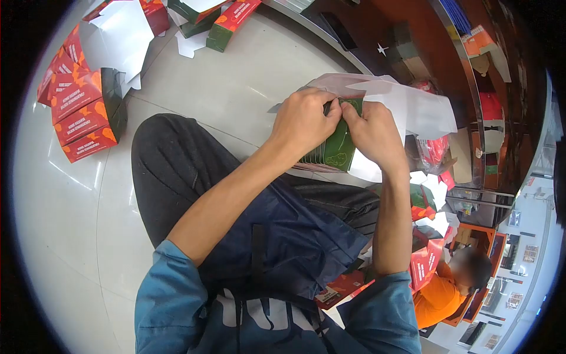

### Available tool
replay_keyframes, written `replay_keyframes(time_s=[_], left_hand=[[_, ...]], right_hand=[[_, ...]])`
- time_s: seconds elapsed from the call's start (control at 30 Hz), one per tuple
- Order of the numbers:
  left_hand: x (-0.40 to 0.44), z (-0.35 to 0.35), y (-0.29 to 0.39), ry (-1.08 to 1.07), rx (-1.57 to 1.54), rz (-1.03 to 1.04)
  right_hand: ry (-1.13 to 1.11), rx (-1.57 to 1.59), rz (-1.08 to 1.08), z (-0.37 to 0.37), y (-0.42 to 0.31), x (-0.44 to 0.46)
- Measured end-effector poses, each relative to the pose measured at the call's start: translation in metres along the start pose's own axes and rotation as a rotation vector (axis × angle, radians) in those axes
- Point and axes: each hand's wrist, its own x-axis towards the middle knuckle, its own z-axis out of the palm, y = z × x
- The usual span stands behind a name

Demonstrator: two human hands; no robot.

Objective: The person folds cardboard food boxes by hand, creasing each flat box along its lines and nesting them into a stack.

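Note:
Between my crossed legs and the cabinet lies a stack of flat green printed cartons point(336, 150), their layered edges facing me. My left hand point(308, 118) is closed at the far left edge of the stack, thumb and fingers pressed together. My right hand point(376, 134) is closed over the stack's right side, its thumb close to the left thumb. White sheet material and a clear plastic wrap point(433, 112) lie behind and right of the cartons. The fingertips are partly hidden, so the exact grip on the top carton is unclear.
Folded red and green boxes point(85, 121) stand at the left on the tiled floor point(76, 218), with more boxes point(233, 23) at the top. A brown cabinet point(395, 29) borders the right. Opened red boxes point(425, 262) lie beside a person in orange point(439, 301).

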Motion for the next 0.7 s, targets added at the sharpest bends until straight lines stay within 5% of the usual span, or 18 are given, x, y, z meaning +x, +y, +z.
replay_keyframes(time_s=[0.2,0.3,0.4,0.53,0.63,0.7], left_hand=[[-0.013,0.002,-0.006,0.067,-0.066,-0.015],[-0.023,0.005,-0.007,0.055,-0.121,-0.018],[-0.024,0.001,-0.008,-0.006,-0.145,-0.032],[-0.019,-0.002,0.004,0.008,-0.216,-0.003],[-0.013,0.008,0.006,0.012,-0.152,0.021],[-0.010,0.011,0.009,-0.012,-0.072,0.030]], right_hand=[[-0.259,-0.076,0.114,0.024,0.020,0.018],[-0.189,-0.133,0.075,0.036,0.024,0.009],[-0.237,0.350,0.029,0.004,0.036,-0.012],[0.376,0.211,0.250,-0.047,0.090,-0.051],[0.533,0.107,0.259,-0.037,0.151,-0.058],[0.259,0.416,0.330,-0.029,0.157,-0.057]])
